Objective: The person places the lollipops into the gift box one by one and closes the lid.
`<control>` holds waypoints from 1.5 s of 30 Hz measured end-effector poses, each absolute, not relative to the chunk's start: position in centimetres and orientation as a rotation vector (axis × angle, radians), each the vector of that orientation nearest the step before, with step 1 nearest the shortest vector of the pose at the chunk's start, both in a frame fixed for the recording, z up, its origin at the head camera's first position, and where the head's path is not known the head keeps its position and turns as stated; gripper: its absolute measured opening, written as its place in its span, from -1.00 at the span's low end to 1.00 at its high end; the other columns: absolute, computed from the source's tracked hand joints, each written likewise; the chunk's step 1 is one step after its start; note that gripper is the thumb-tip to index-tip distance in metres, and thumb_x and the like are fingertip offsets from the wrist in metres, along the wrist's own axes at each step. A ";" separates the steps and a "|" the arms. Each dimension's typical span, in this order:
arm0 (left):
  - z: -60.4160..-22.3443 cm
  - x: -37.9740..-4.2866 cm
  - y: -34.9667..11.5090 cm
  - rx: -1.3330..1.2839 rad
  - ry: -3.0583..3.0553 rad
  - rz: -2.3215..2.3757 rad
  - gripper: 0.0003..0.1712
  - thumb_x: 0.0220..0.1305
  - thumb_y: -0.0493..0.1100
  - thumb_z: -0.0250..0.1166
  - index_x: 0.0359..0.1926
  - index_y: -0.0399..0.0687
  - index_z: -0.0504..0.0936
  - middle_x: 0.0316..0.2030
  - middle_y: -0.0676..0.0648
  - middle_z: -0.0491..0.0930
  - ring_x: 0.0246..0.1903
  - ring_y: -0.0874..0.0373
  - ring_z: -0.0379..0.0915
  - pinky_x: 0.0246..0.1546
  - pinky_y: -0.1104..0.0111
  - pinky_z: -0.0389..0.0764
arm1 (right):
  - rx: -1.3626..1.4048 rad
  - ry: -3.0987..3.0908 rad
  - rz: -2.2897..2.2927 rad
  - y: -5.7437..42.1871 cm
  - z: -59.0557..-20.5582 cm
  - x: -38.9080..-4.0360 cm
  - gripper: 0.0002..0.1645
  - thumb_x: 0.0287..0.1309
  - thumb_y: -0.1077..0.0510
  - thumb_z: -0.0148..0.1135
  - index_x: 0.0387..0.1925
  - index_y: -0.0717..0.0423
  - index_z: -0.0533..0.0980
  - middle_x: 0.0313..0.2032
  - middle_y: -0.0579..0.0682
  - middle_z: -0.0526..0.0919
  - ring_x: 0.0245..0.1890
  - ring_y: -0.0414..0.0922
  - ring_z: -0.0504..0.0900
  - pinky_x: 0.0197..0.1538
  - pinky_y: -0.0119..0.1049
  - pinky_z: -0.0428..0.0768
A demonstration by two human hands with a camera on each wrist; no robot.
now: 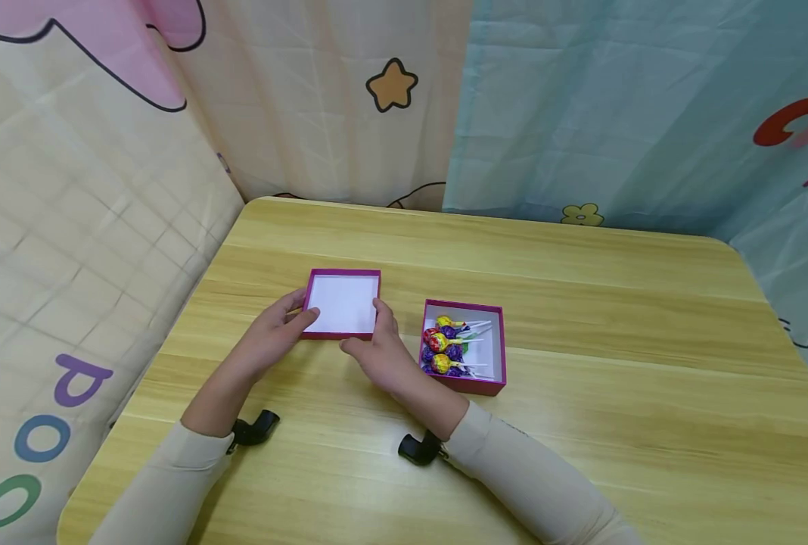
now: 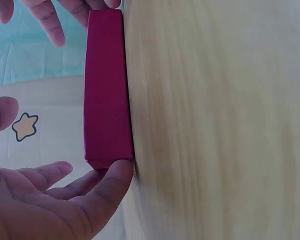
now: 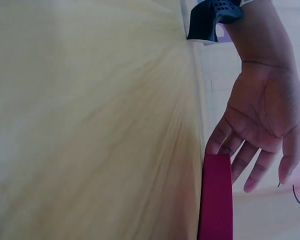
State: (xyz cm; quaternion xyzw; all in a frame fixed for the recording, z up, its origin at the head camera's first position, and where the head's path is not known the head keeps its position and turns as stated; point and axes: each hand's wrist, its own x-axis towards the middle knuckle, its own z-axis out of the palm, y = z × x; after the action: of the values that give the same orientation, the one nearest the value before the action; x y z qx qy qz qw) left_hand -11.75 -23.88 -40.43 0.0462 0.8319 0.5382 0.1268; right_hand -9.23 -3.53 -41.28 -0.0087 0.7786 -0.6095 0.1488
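Observation:
A shallow square box lid point(image 1: 341, 303), magenta outside and white inside, lies on the table with its inside up. My left hand point(image 1: 271, 333) is at its left side; in the left wrist view the fingertips point(image 2: 119, 172) touch a lower corner while the thumb stands apart. At the lid's right side is my right hand point(image 1: 380, 348), fingers loosely extended; its fingertips show at the far end of the lid in the left wrist view. Right of that hand stands a magenta box point(image 1: 472, 386) holding several wrapped lollipops point(image 1: 439, 343).
The wooden table point(image 1: 615, 318) spreads beneath everything. Printed curtains point(image 1: 322, 113) hang behind it and along the sides. A black wrist device point(image 1: 256, 429) sits at the left cuff, and another black device point(image 1: 419, 449) at the right cuff.

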 end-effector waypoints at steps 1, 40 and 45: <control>-40.4 -11.7 -23.9 0.128 2.421 1.572 -0.22 0.50 0.04 0.11 0.54 -0.21 0.06 0.43 -0.29 0.20 0.35 -0.25 0.21 0.28 -0.12 0.33 | -0.017 2.234 -1.756 -3.5 -41.2 -9.2 0.13 0.18 0.06 0.30 0.56 0.08 -0.19 0.52 0.18 -0.10 0.46 0.07 0.05 0.45 0.07 0.09; -34.7 -10.8 -15.8 0.499 2.332 1.952 -0.39 0.47 0.02 0.16 0.41 -0.10 0.26 0.38 -0.08 0.28 0.36 0.00 0.27 0.27 0.07 0.40 | -0.212 2.289 -2.010 9.2 -33.8 -8.5 -0.32 0.48 -0.03 0.03 0.47 0.02 0.07 0.33 0.12 0.27 0.33 0.08 0.24 0.38 0.22 0.19; -35.3 -11.0 -15.0 0.544 2.337 1.983 -0.50 0.51 0.05 0.10 0.26 -0.19 0.36 0.32 -0.10 0.36 0.33 0.04 0.31 0.30 0.13 0.37 | -0.246 2.354 -1.946 11.2 -34.2 -8.5 -0.42 0.50 -0.04 -0.02 0.32 0.22 0.16 0.25 0.24 0.35 0.31 0.15 0.28 0.39 0.23 0.17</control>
State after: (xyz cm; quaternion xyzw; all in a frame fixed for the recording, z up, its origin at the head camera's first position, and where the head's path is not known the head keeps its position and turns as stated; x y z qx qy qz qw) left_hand -10.98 -15.05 -35.31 0.1748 0.7507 0.6369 0.0145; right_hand -8.48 11.20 -34.19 -0.0802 0.7678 -0.6345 0.0388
